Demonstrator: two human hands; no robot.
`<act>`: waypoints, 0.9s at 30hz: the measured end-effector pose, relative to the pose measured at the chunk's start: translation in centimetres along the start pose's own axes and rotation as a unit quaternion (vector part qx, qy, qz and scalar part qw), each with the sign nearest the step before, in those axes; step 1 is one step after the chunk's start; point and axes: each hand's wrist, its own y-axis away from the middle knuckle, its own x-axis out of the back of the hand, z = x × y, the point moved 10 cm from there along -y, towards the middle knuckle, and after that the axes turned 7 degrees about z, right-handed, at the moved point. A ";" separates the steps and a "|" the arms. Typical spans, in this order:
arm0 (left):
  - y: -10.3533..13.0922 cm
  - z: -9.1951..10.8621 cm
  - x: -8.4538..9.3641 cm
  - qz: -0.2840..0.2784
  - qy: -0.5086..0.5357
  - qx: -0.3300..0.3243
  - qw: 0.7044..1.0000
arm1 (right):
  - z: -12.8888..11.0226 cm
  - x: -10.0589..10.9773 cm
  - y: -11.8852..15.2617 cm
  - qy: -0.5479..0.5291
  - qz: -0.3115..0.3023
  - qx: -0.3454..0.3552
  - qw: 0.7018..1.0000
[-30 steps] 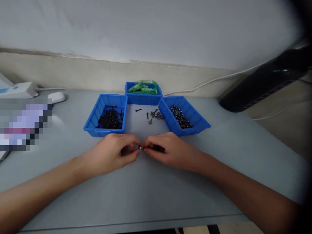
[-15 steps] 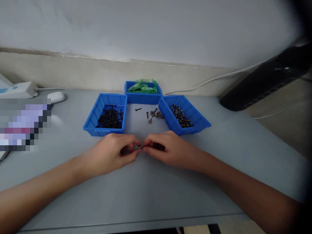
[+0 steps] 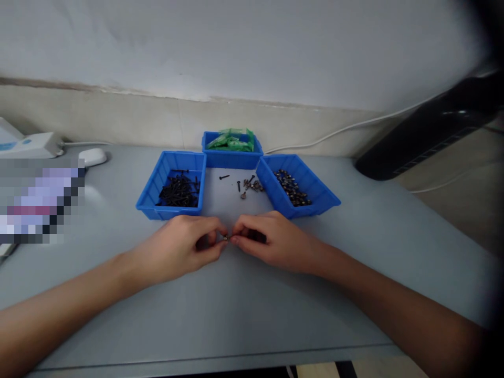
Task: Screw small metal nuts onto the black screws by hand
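Observation:
My left hand (image 3: 185, 247) and my right hand (image 3: 271, 240) rest on the grey table (image 3: 236, 315) with their fingertips meeting. Together they pinch a small metal fastener (image 3: 226, 238); its exact shape is too small to tell. Beyond the hands a left blue bin (image 3: 173, 185) holds black screws. A right blue bin (image 3: 295, 186) holds several small dark metal parts. A back blue bin (image 3: 231, 149) holds green packets. Loose screws (image 3: 246, 185) lie on the table between the bins.
A white device (image 3: 27, 144) and a white mouse-like object (image 3: 91, 156) sit at the far left, near a blurred patch. A black flat object (image 3: 429, 128) leans at the right, with a white cable (image 3: 338, 131) along the wall. The table's front edge runs along the bottom.
Both hands stay together on the small fastener; the fingers shift only slightly. The view has drifted a little.

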 end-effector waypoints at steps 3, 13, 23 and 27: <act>0.0 0.0 0.0 0.001 -0.002 0.001 1.000 | 0.1 0.1 0.0 0.002 0.002 -0.004 1.000; 0.0 0.0 0.1 0.003 -0.001 0.009 1.000 | 0.4 0.2 0.0 -0.064 0.008 -0.042 0.997; 0.0 0.2 0.3 0.016 0.013 -0.003 1.000 | 0.7 0.2 0.0 -0.082 0.014 -0.063 0.995; 0.0 0.4 0.4 0.011 0.010 -0.003 1.000 | 0.6 0.3 0.0 -0.083 0.018 -0.062 0.994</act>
